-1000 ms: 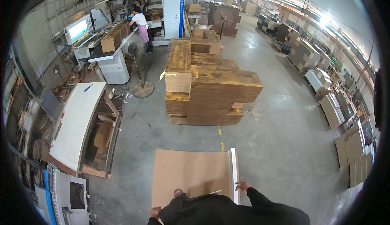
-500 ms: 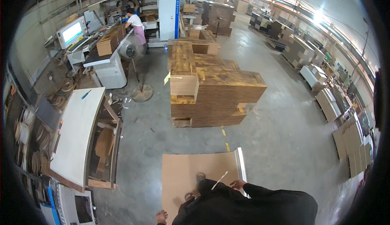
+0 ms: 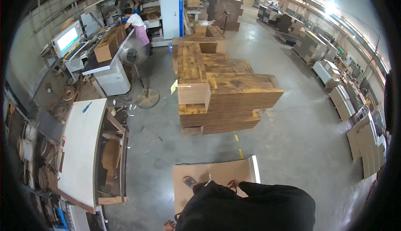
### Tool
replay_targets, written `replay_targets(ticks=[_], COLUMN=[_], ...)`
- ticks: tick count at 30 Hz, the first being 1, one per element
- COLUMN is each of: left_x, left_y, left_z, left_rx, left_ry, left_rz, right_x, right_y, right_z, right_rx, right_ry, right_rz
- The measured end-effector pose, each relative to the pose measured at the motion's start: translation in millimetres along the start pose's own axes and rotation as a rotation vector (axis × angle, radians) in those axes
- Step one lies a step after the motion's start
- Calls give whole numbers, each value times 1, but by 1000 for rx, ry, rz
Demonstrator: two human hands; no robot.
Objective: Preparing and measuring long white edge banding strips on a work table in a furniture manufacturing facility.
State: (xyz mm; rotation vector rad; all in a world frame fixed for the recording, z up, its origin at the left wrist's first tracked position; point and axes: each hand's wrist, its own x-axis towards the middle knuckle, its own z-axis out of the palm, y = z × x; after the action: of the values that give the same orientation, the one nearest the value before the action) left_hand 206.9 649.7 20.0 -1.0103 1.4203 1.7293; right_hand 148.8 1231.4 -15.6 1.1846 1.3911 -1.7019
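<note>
At the lower edge, my left hand (image 3: 168,225) hangs beside the brown sheet, small in view, its fingers loosely bent and nothing visible in them. My right hand (image 3: 233,185) is in front of my dark clothing, over the sheet, with its fingers slightly apart and no object showing between them. Under me lies a large brown board or cardboard sheet (image 3: 180,195) on the floor, with a white strip (image 3: 254,170) along its right side. One sandalled foot (image 3: 189,181) rests on it. A short white cord (image 3: 209,179) hangs at my front.
Ahead stands a stepped stack of wood-grain panels (image 3: 234,106). On the left are a white-topped bench (image 3: 81,147), a pedestal fan (image 3: 148,98) and a machine with a screen (image 3: 69,40), where another person (image 3: 137,24) works. Panel stacks (image 3: 311,45) line the right side.
My body has leaned and shifted forward. My right hand has moved left and slightly up; my left hand is slightly lower. The foot now shows further forward on the sheet.
</note>
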Motion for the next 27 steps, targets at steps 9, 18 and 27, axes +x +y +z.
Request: replay_targets(ticks=[9, 18, 27], left_x=[2, 2, 54], left_y=[73, 66, 38], left_z=[-17, -35, -83], left_rx=[-149, -163, -549], left_ry=[102, 605, 372], left_rz=[69, 316, 72], right_x=[43, 104, 172], right_y=[-190, -261, -256], right_z=[72, 87, 130], right_rx=[-1008, -871, -719], right_ry=[-163, -166, -203], right_rz=[-354, -278, -245])
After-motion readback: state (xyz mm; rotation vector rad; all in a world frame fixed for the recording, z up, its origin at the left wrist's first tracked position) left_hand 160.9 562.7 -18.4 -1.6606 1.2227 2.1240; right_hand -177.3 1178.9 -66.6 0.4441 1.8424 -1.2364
